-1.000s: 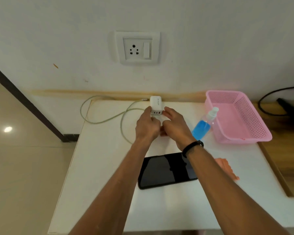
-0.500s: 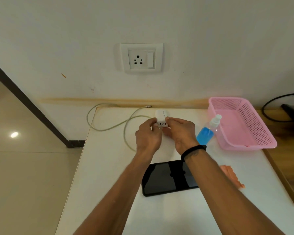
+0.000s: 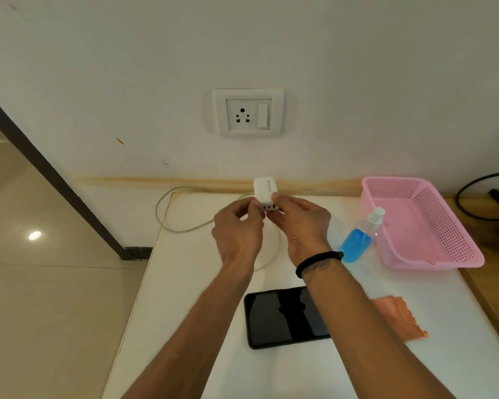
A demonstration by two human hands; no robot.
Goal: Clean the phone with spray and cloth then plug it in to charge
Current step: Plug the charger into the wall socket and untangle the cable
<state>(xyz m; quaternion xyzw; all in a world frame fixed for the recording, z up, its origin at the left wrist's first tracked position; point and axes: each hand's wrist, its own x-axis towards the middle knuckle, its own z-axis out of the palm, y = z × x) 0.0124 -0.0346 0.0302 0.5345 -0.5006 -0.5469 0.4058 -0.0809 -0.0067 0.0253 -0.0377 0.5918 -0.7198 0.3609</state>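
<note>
Both hands (image 3: 267, 223) grip charger (image 3: 265, 192) near table (image 3: 185, 283) rear edge.

Soft, even, warm light is cast throughout. A bright glare spot is reflected on the floor (image 3: 35, 235). Wide-angle bending is seen at the edges, and slight softness is noted overall.

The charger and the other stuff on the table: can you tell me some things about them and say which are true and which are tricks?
1. Both hands hold the white charger. True.
2. The charger is plugged into the wall socket. False: the socket is empty.
3. The phone lies flat on the table. True.
4. The spray bottle stands inside the pink basket. False: it is beside the basket.
</note>
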